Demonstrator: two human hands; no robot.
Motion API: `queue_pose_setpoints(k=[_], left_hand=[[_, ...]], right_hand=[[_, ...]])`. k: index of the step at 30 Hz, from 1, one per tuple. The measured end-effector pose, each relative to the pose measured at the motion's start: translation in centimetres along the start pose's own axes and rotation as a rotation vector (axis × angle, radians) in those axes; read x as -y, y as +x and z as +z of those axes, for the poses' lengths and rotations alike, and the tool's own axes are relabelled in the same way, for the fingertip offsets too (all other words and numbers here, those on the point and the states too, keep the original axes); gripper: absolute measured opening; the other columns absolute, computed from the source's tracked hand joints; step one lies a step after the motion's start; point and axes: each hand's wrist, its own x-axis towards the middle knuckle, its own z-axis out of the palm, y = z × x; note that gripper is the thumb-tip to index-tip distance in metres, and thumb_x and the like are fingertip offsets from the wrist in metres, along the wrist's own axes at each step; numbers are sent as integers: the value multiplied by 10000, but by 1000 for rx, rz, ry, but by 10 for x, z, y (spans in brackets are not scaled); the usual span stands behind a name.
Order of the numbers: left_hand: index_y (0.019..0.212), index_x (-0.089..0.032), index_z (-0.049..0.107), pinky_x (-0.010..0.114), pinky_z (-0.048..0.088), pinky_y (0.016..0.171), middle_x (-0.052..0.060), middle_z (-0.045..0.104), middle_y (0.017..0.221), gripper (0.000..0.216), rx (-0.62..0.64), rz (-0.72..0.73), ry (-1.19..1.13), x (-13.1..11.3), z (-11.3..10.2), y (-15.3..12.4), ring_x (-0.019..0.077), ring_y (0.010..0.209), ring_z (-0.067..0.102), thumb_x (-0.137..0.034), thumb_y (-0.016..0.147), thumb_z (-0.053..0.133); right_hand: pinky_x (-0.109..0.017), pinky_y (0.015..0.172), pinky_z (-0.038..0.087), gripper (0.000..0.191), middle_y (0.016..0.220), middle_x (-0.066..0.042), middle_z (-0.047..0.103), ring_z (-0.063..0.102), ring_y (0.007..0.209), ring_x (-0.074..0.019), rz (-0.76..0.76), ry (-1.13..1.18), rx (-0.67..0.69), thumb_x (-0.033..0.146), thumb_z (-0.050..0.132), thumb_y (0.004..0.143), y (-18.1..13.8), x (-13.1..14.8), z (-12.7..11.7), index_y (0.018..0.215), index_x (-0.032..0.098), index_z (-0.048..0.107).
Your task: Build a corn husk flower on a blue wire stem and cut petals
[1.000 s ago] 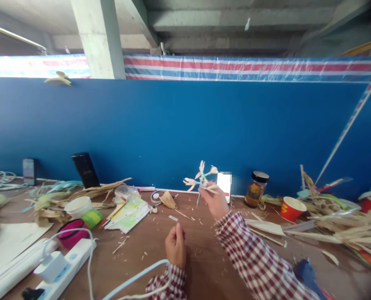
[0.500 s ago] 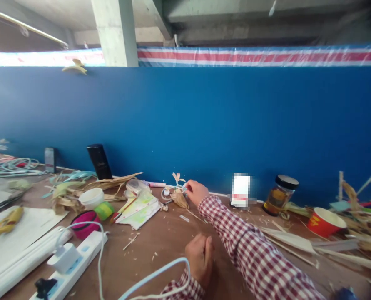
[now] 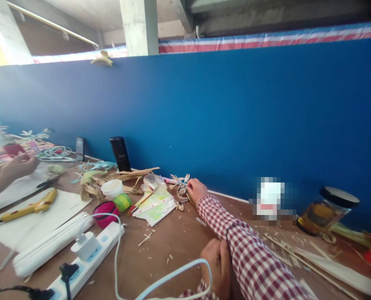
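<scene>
Below the blue wall (image 3: pixel 222 108), your brown table (image 3: pixel 141 266) bears a lidded jar (image 3: pixel 324 212) of amber liquid, likely set back for working room; your left hand (image 3: pixel 215 262) is loosely fisted, your right hand (image 3: pixel 197 191) hides its grip; the white bowl (image 3: pixel 112 188) shows no contents; the pale flower sprig (image 3: pixel 180 182) meets your right hand, perhaps being steadied

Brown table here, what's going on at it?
The person's right hand is at a pale flower-like piece by the blue partition; whether the grip is closed on it is unclear. The left hand is curled beside the right sleeve, near the front of the table. Another person's hand shows at far left.
</scene>
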Motion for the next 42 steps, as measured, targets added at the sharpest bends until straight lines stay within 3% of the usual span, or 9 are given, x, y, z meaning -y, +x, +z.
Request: queue_pose_setpoints(k=[7,12,16,21,28,33,36,39,42], left_hand=[[749,-182,594,273,400,631,55,605,723,312,3,-72,-54,-4,-1,3,163,682,553,-277,897,337],[908,-169,571,275,424,660,62,632,784,301,-8,-140,-140,-7,-3,5,166,713,578,-296,906,298],[717,-176,531,234,374,494,-14,505,518,355,92,-163,-245,-12,-1,2,120,469,473,-343,910,283],[788,-165,664,234,447,566,31,646,645,266,324,-47,-338,-28,-1,-10,135,575,567,-312,850,451],[898,-159,684,268,518,565,54,696,701,274,277,-81,-358,-39,-3,-22,156,571,623,-335,820,490],[1183,-179,551,321,530,739,96,684,984,381,188,-16,-346,-34,0,-24,176,803,656,-319,865,395],[1062,-178,632,334,479,857,96,665,1045,311,121,94,-242,-33,0,-22,200,954,619,-306,829,472],[899,-150,686,302,529,628,69,704,725,307,141,-43,-155,-33,-2,-18,168,580,641,-356,826,471],[1043,-165,638,300,521,659,75,707,863,322,48,-12,-147,-31,-8,-10,175,664,655,-332,800,506]], right_hand=[[-287,781,380,140,969,-61,588,522,911,-187,86,181,-111,290,560,755,-14,-3,-24,856,201,598],[-260,489,403,323,623,-21,558,507,501,-135,267,397,-182,313,250,870,-46,5,-69,754,183,522],[-218,340,277,308,503,29,461,394,369,-103,405,570,-179,368,278,859,-120,21,-111,678,197,460],[-217,401,343,266,606,-17,564,466,469,-106,634,1020,-160,443,607,724,-230,29,-134,682,181,598],[-232,448,401,239,550,-9,587,505,494,-124,607,955,-286,405,680,673,-274,1,-113,651,179,607],[-308,603,508,306,966,-84,668,626,744,-195,606,1080,-364,416,639,697,-273,1,-115,917,205,638],[-356,773,491,333,940,-71,679,627,838,-209,511,898,-376,393,597,746,-276,4,-119,1026,214,620],[-395,789,473,345,571,-27,628,619,655,-203,456,620,-353,411,442,850,-280,8,-121,1012,181,642],[-423,903,415,386,823,-71,669,601,909,-240,273,440,-334,384,499,820,-283,13,-123,1158,213,574]])
